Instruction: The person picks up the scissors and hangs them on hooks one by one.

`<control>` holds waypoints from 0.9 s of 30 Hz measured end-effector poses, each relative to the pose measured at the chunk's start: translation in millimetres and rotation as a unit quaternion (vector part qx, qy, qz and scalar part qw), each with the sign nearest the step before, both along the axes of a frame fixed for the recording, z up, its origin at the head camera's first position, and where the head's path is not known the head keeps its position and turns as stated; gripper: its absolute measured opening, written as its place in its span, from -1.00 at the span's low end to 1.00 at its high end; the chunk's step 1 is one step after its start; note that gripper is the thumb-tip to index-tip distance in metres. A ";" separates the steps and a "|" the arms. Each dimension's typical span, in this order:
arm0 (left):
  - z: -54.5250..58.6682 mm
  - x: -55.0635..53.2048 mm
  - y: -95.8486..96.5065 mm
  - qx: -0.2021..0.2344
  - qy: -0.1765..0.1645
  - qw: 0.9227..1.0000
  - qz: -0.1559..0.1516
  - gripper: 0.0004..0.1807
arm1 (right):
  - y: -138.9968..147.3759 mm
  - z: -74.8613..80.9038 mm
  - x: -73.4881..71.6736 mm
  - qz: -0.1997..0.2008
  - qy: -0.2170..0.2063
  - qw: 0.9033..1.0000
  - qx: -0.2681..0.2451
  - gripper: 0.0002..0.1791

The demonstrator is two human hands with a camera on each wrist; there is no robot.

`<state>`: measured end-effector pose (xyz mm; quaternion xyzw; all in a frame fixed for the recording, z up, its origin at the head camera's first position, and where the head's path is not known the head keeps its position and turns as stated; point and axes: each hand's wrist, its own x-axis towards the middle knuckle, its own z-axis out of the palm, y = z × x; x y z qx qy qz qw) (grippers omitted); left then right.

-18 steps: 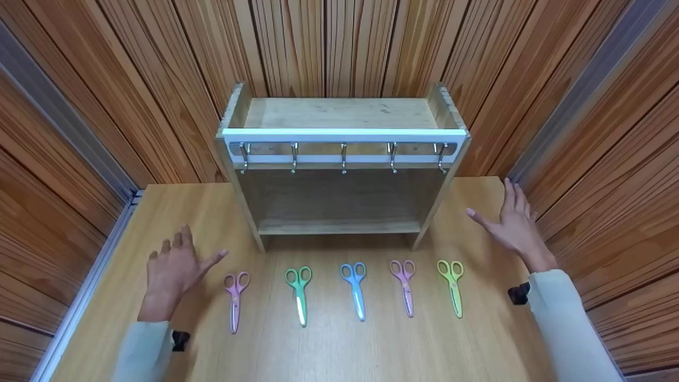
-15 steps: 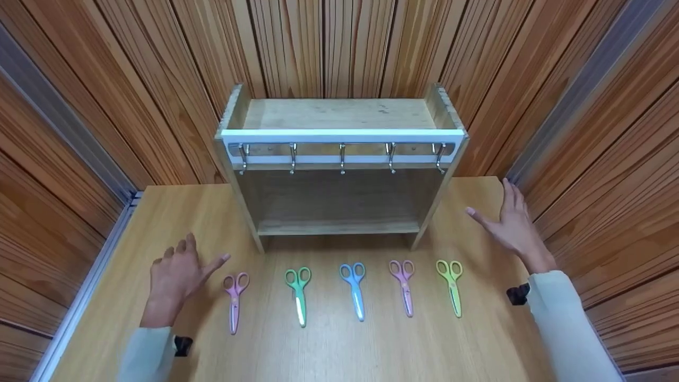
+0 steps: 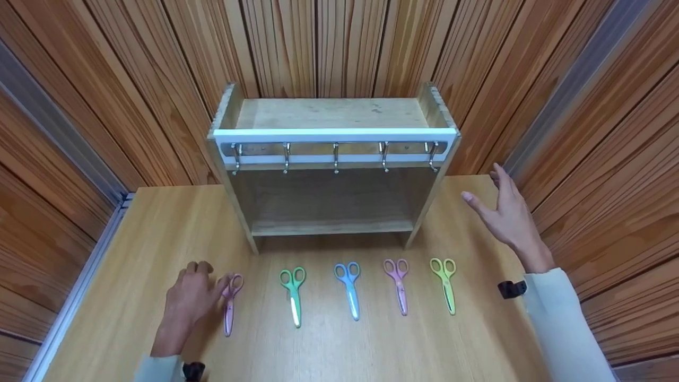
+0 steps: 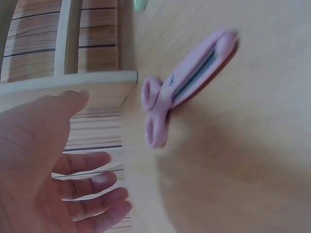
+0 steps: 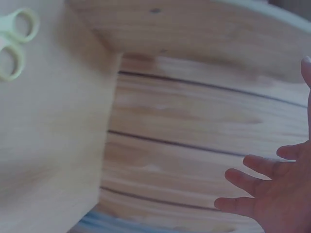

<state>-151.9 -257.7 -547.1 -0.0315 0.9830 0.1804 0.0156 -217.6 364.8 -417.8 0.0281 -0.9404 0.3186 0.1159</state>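
Observation:
My left hand [image 3: 188,297] hovers beside the leftmost pink scissors [image 3: 229,310], its thumb overlapping their handle loops in the head view. In the left wrist view those scissors [image 4: 194,70] lie apart from the loosely bent fingers [image 4: 92,187], and nothing is held. My right hand [image 3: 509,223] is raised at the right of the table with fingers spread, holding nothing. Nearest to it are the yellow-green scissors [image 3: 447,289]. Between the hands lie green scissors [image 3: 295,300], blue scissors [image 3: 350,292] and another pink pair [image 3: 399,286], handles pointing away from me.
A wooden shelf unit [image 3: 329,228] stands behind the row of scissors. Across its upper front runs a white rail [image 3: 313,133] with several metal hooks [image 3: 336,158]. Wood-panelled walls [image 3: 599,212] enclose the table [image 3: 318,355] at the back and sides.
My left hand has come right and toward me, down to the leftmost pink scissors, its fingers now more bent. The right hand has lifted and turned slightly. The head view has shifted a little.

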 end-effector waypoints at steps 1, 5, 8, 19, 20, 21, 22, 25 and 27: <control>-3.1 3.8 0.9 0.006 -0.004 1.000 0.003 -0.22 | -5.1 2.4 0.5 0.005 0.009 1.000 -0.004 0.10; -13.5 17.8 6.8 0.015 0.017 1.000 0.011 -0.16 | -23.9 17.6 0.7 0.025 0.046 0.999 -0.017 0.04; -16.2 26.4 13.8 0.014 0.026 0.999 0.014 -0.10 | -35.0 35.7 0.8 0.039 0.075 0.996 -0.029 -0.01; -20.6 41.5 31.9 0.019 -0.063 0.997 0.027 -0.04 | -60.5 80.5 6.8 0.074 0.173 0.980 -0.061 -0.16; -21.5 41.5 32.9 0.023 -0.073 0.997 0.032 -0.04 | -62.3 83.3 6.7 0.076 0.177 0.980 -0.059 -0.16; -22.1 41.8 33.7 0.026 -0.082 0.996 0.036 -0.04 | -64.1 86.2 6.6 0.077 0.179 0.979 -0.057 -0.17; -22.7 42.2 34.5 0.027 -0.087 0.995 0.037 -0.06 | -66.0 88.7 6.3 0.078 0.182 0.979 -0.056 -0.17; -25.5 43.5 36.4 0.033 -0.091 0.995 0.029 -0.11 | -71.4 96.3 5.3 0.075 0.186 0.978 -0.054 -0.17; -26.5 44.5 38.3 0.035 -0.092 0.995 0.024 -0.12 | -74.8 101.0 3.5 0.077 0.189 0.978 -0.050 -0.16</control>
